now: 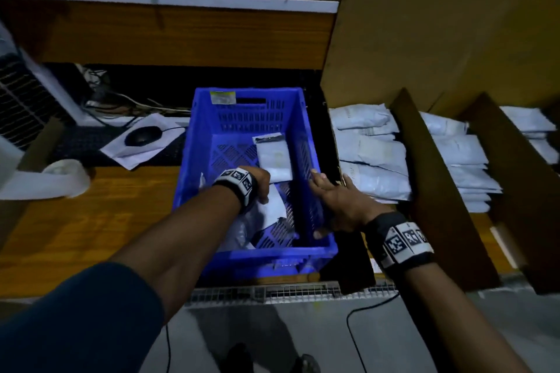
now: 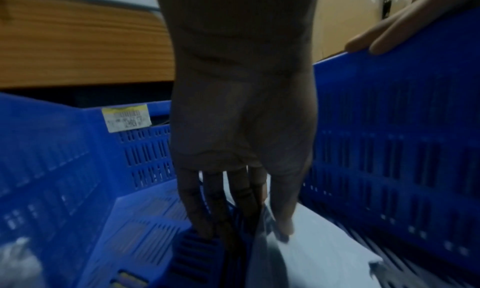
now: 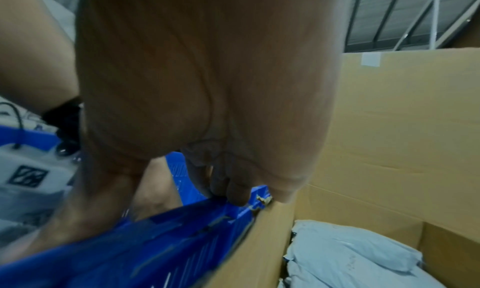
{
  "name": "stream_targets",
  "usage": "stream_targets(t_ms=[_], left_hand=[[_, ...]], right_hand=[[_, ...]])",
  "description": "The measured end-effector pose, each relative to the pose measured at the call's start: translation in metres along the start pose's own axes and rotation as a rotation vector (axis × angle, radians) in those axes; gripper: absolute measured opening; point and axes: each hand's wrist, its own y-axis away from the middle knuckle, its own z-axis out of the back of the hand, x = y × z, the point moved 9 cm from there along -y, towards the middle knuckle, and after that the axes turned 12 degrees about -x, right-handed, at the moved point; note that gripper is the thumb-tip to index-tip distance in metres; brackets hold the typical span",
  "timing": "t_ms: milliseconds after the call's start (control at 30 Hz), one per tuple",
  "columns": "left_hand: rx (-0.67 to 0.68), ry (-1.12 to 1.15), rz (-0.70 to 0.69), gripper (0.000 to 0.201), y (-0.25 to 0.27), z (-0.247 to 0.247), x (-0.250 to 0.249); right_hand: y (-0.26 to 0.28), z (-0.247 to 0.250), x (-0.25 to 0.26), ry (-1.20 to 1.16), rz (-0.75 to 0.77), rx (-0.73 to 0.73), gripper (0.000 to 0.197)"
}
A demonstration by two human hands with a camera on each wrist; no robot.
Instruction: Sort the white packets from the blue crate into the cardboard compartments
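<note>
On the far left of the desk [image 1: 91, 215] a roll of white tape [image 1: 65, 174] lies near the edge, and behind it a black computer mouse [image 1: 142, 135] sits on a loose sheet of paper [image 1: 136, 150]; neither is part of the job.

Next comes the blue crate [image 1: 239, 254], standing at the desk's right end with its slotted floor mostly bare. The left hand [image 1: 260, 183] reaches down inside it. In the left wrist view its fingers [image 2: 244, 191] point straight down at the crate floor while the thumb presses against the edge of a white packet [image 2: 319, 251], so the grip looks to be pinching that packet to lift it, though blur hides whether it has truly closed. A second white packet with a dark sealed end [image 1: 274, 157] lies flat farther back, against the right wall. Few packets remain, so the sorting seems nearly finished.

The right hand [image 1: 339, 200] rests on the crate's right rim, fingers curled over it and thumb inside, probably steadying the crate while the other hand pulls.

Right of the crate stand the cardboard compartments [image 1: 424, 179], parted by upright dividers, with stacks of sorted white packets [image 1: 372, 157] in each, close enough that a packet needs only a short carry.
</note>
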Motion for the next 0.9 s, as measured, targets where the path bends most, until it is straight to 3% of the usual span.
stream_targets(t_ms=[133,267,433,500,600,767,900], left_hand=[[-0.061,-0.013,-0.049,0.046,-0.003,-0.008,-0.010],[-0.137,0.115,-0.078,0.034,0.013,0.018,-0.007],[-0.250,0.637,-0.087,0.010,0.064,0.077,0.015],[-0.302,0.889,-0.119,0.016,0.090,0.095,0.024],[-0.396,1.165,-0.155,0.015,0.128,0.117,0.032],[-0.516,1.380,-0.196,0.023,0.184,0.142,0.029],[-0.550,1.437,-0.244,0.020,0.218,0.156,0.019]], right_hand=[[0.001,0.003,0.006,0.031,-0.028,0.029,0.131],[0.005,0.009,0.011,0.024,-0.050,0.029,0.128],[0.005,0.012,0.015,0.002,-0.083,0.028,0.124],[0.005,0.022,0.014,-0.060,-0.140,-0.010,0.114],[0.011,0.052,0.016,-0.219,-0.231,-0.129,0.095],[0.015,0.095,0.037,-0.654,-0.143,-0.384,0.116],[0.015,0.093,0.061,-0.997,-0.072,-0.295,0.132]])
